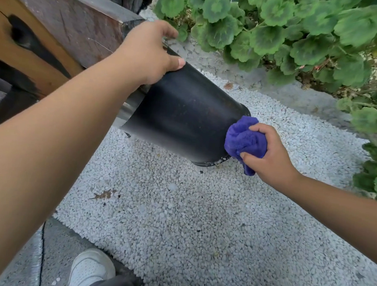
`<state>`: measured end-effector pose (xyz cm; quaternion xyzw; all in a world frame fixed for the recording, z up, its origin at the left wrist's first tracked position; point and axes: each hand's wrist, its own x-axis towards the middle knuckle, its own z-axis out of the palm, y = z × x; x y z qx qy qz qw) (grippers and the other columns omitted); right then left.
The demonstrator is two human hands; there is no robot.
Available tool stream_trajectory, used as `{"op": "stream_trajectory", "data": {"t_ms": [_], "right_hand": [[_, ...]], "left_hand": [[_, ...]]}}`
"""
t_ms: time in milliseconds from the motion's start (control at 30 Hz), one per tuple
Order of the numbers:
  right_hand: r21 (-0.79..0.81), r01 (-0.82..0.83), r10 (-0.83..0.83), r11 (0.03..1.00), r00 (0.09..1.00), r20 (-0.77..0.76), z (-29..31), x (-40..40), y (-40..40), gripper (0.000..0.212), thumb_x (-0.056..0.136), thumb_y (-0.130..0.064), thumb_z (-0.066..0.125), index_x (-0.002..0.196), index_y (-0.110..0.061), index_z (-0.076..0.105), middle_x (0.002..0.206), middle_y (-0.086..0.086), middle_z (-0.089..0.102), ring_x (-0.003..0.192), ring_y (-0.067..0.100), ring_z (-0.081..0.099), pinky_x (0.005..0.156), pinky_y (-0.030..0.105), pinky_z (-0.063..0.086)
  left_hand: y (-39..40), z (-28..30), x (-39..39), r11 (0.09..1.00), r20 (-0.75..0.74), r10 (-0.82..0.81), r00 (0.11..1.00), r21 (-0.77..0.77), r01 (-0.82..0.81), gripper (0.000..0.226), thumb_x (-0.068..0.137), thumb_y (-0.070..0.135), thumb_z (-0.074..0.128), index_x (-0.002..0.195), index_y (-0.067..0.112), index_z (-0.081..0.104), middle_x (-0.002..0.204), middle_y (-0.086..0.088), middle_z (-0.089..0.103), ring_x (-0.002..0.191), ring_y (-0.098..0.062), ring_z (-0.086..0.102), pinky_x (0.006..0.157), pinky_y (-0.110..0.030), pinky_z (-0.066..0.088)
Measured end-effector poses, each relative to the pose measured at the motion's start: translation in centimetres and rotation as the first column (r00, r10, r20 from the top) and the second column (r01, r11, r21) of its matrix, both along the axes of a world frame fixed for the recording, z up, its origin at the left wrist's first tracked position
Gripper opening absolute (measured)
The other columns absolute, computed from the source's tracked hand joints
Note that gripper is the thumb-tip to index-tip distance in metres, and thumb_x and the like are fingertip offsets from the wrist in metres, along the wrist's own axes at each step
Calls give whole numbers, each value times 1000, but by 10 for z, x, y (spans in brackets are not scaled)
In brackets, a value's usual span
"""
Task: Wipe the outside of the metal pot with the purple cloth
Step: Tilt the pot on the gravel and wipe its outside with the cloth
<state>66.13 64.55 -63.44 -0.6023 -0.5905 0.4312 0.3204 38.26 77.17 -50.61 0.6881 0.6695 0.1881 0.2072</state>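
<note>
Gravel point(177, 220) covers the near ground, with a white shoe point(91, 270) at the bottom edge. Above it, the right hand point(271, 153) has its fingers closed around the bunched purple cloth point(245, 140), pressing it against the bottom rim of the pot point(184, 118). The pot is held tilted in the air, base pointing right and down. Farther left, the left hand point(149, 53) grips the pot near its mouth, thumb on the dark wall. With only one hand carrying it, a hard push from the cloth could twist the pot loose. Leafy plants point(291, 34) fill the far right, a wooden beam point(64, 20) the far left.
</note>
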Motion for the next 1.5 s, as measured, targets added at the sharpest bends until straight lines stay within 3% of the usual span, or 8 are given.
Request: {"op": "stream_trajectory", "data": {"t_ms": [167,333,500,667,767,1033,1300,1500], "right_hand": [[-107,128,-151,986,957,-246,0,-15,9,51,71,-13,66,97,-56,53,106,-3,63,86,18,64,75,48,56],[-183,103,-169,978,905,-391,6,-22,22,49,76,-4,63,100,-46,58,90,-11,68,63,35,62,52,58,56],[-211,119,-200,970,885,-420,15,-19,47,41,81,0,60,106,-30,53,86,0,68,48,42,59,44,67,49],[-258,102,-188,961,924,-334,0,-32,52,42,83,1,65,107,-32,55,92,-5,67,75,16,66,66,50,55],[-251,116,-194,961,929,-314,-8,-35,56,42,82,-4,69,107,-34,55,95,-10,68,78,5,66,70,30,54],[-179,143,-154,973,987,-49,-15,-26,45,37,70,-38,66,99,-56,53,96,-16,68,87,6,66,72,27,53],[-163,123,-147,979,980,-138,-30,-34,14,46,78,-23,69,108,-53,51,99,-30,65,93,-1,65,84,28,51],[-189,100,-118,977,990,-84,-34,-37,-12,56,78,-21,70,100,-66,45,102,-24,64,90,-9,62,71,4,44]], "left_hand": [[-52,-15,-40,982,182,-18,983,186,-16,67,87,34,65,145,16,37,146,3,42,127,5,43,101,-8,34],[-104,-57,-64,988,107,98,989,107,-109,21,89,19,66,102,22,49,80,18,56,74,20,51,62,-1,34],[-80,-25,-54,977,54,83,995,191,-92,20,80,34,66,94,31,52,71,19,57,70,19,53,59,0,33],[-71,-28,-61,987,-83,-76,994,132,86,48,88,37,62,125,8,49,116,-3,63,106,-32,57,80,-28,38],[-82,-45,-63,957,-111,-229,967,154,245,86,94,37,58,153,0,7,161,-17,1,150,-30,1,117,-22,10],[-80,-54,-44,857,-436,-345,831,215,469,84,84,60,56,140,-1,45,155,-20,30,147,-43,14,115,-55,24],[-81,-53,-49,885,-325,-327,887,224,408,79,84,56,56,138,-1,48,154,-19,33,147,-42,13,116,-49,24],[-78,-54,-48,907,-227,-312,922,218,361,72,86,51,57,139,3,48,160,-11,20,149,-30,7,113,-31,17]]}}
